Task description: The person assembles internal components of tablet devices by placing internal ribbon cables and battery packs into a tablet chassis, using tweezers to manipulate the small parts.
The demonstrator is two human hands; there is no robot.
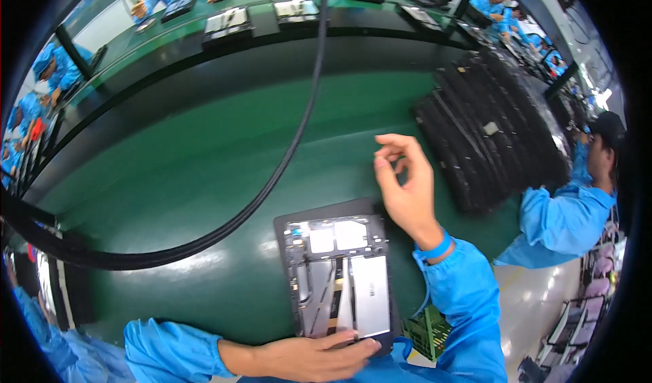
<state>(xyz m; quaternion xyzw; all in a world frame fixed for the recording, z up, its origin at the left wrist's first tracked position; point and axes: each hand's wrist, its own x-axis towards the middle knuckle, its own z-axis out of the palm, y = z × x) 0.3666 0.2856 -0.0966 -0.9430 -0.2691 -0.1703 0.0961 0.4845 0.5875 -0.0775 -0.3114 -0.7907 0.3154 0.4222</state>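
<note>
I see a glossy green bench [204,172] that throws back soft light. The opened tablet [337,274] on it has a matt black plastic frame with smooth, silvery metal-looking plates inside. My sleeves [468,294] are thin blue cloth, slightly shiny. The black cable [285,159] looks like smooth rubber. The stacked trays [496,131] look like matt black plastic.

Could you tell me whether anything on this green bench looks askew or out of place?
Nothing looks damaged or spilled. The opened tablet lies slightly skewed on the green bench, steadied at its near edge by the left hand; the right hand is raised above it, fingertips pinched.
</note>
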